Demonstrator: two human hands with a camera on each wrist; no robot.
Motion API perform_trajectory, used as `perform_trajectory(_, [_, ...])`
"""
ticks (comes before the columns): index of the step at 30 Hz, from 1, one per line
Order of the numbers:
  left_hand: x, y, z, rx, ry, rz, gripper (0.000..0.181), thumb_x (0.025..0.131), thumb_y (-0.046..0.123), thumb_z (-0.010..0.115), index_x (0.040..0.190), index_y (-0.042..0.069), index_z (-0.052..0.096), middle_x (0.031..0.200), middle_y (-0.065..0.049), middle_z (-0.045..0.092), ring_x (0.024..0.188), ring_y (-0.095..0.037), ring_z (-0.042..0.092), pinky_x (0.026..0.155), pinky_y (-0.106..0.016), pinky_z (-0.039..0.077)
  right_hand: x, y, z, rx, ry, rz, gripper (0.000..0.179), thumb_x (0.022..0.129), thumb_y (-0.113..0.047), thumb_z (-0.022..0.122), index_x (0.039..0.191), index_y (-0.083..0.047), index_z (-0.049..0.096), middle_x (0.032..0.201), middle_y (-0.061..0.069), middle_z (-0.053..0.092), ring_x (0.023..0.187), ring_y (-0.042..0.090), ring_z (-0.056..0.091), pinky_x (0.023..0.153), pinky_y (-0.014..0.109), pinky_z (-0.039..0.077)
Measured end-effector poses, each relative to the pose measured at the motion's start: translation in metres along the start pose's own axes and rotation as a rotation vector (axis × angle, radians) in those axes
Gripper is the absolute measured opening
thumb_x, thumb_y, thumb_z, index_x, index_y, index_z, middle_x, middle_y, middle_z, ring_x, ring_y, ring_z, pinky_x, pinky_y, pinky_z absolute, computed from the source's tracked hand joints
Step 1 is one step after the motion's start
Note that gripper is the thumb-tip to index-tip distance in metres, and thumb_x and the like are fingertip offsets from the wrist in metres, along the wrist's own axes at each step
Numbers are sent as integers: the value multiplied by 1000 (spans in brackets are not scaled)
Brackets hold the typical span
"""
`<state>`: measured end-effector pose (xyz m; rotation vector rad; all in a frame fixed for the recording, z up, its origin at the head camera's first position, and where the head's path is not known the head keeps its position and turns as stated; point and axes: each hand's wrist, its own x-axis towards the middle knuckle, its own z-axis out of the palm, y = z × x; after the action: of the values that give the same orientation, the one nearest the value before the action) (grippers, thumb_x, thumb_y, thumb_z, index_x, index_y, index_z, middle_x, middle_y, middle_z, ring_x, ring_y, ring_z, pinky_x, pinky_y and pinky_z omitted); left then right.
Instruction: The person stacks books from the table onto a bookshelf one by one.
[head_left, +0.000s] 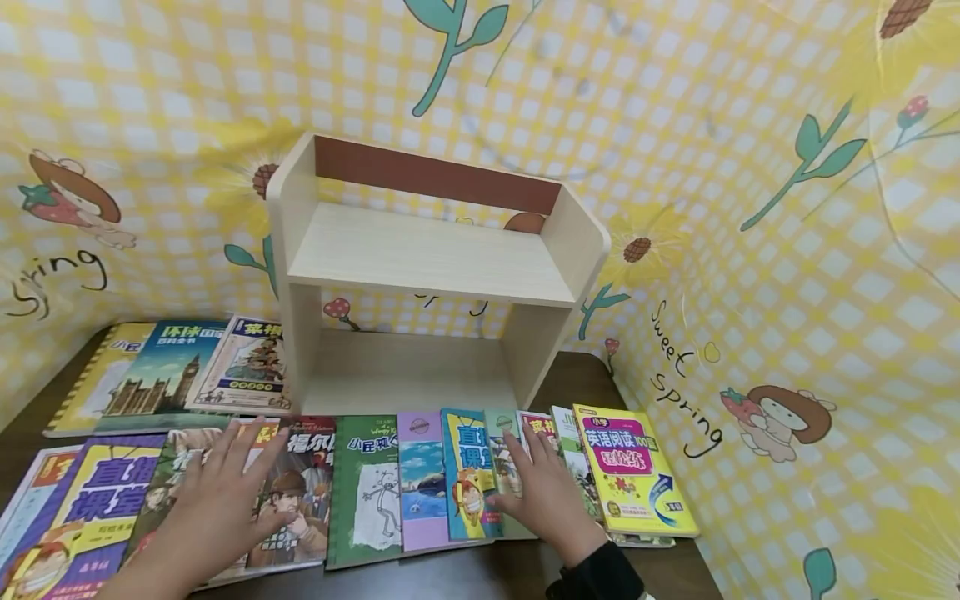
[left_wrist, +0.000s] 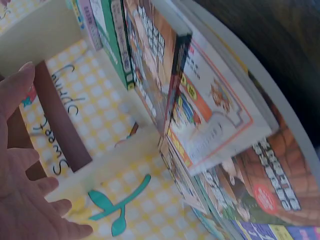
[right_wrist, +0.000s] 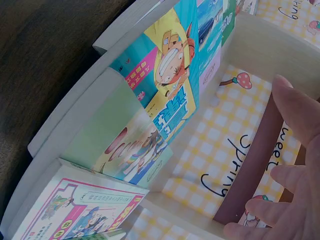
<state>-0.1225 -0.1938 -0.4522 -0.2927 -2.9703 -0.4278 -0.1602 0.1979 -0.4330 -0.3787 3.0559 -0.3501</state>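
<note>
My left hand (head_left: 213, 508) is spread over the left part of a row of books, nearest a book with a detective-like figure on its cover (head_left: 288, 508). My right hand (head_left: 547, 492), fingers apart, is above a pale green book (right_wrist: 120, 135) and beside a blue book (head_left: 472, 479). Neither hand holds anything; both wrist views show the fingers apart from the covers. Between the hands lie a green book (head_left: 367, 496) with a stick-figure drawing and a lilac book (head_left: 423, 487) with a sea picture. Parts of several covers are hidden under the hands.
A small two-level wooden bookshelf (head_left: 427, 254) stands behind the row, with no books on its boards. Several more books, among them one with a clock tower (head_left: 161, 375), lie at the back left. A yellow book (head_left: 637, 475) tops a pile at right. Checked cloth (head_left: 750, 292) surrounds the dark table (head_left: 450, 579).
</note>
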Motion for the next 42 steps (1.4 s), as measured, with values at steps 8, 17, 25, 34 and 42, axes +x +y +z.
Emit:
perform_trajectory(8, [7, 22, 8, -72, 21, 128, 99, 68, 43, 84, 146, 3, 36, 151, -29, 23, 135, -54, 18, 101, -73, 21, -7, 8, 2, 96, 41, 68, 84, 77, -42, 80, 148, -19, 40, 154, 13, 32, 137, 38, 35, 101, 58, 41])
perform_trajectory(17, [17, 48, 15, -141, 132, 245, 89, 67, 31, 86, 142, 5, 45, 146, -23, 35, 133, -46, 30, 99, -67, 31, -7, 24, 1, 170, 164, 124, 63, 83, -29, 77, 139, -14, 52, 142, 8, 50, 130, 31, 48, 100, 49, 45])
perform_trajectory(25, [21, 70, 33, -149, 242, 357, 82, 62, 25, 90, 133, 5, 53, 131, -19, 50, 118, -41, 47, 90, -61, 44, -13, 63, 8, 280, 255, 234, 53, 90, -20, 70, 139, -9, 52, 139, 13, 53, 130, 32, 48, 102, 49, 43])
perform_trajectory(34, [29, 94, 49, -171, 193, 363, 67, 69, 23, 86, 128, 7, 58, 126, -15, 55, 114, -36, 53, 87, -57, 49, -19, 121, 11, 342, 335, 367, 45, 93, -13, 64, 135, 0, 54, 136, 24, 53, 126, 40, 49, 101, 53, 42])
perform_trajectory(42, [31, 105, 54, -170, 43, 268, 66, 74, 26, 84, 131, 10, 57, 129, -10, 57, 118, -32, 54, 92, -55, 48, -15, 173, 12, 367, 357, 562, 44, 96, -11, 59, 136, 5, 51, 135, 27, 51, 126, 43, 46, 101, 55, 41])
